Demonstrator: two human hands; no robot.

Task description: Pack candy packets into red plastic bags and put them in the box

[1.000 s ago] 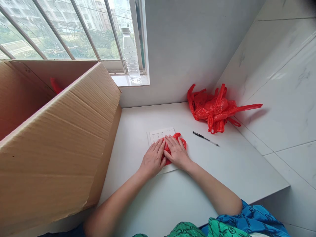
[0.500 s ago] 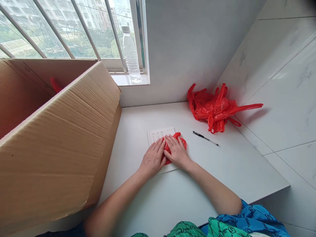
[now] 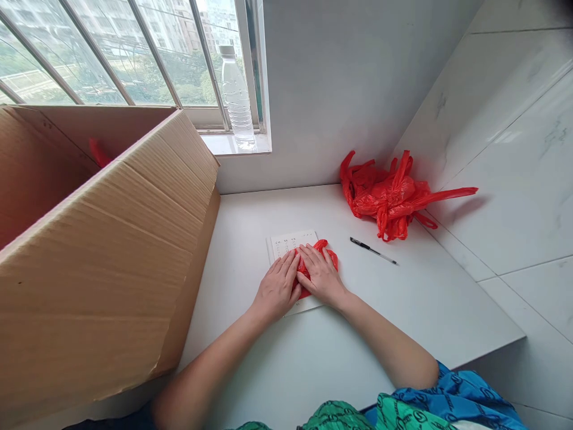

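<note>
A red plastic bag (image 3: 332, 258), folded into a small bundle, lies on a white sheet or booklet with rows of small marks (image 3: 282, 243). My left hand (image 3: 278, 283) rests flat over the bag's left side, fingers stretched out and pointing away from me. From the right, my right hand (image 3: 321, 275) lies flat across the bag, its fingertips touching or nearly touching those of the left. Both palms cover much of the bundle, so its middle is mostly hidden. To the right of the hands is a black-capped clear pen (image 3: 373, 251).
A heap of red plastic bags (image 3: 398, 194) sits in the back right corner against the tiled wall (image 3: 514, 161). On the left stands a large open cardboard box (image 3: 129, 251) with something red inside. A clear water bottle (image 3: 237, 101) stands on the windowsill (image 3: 262, 145).
</note>
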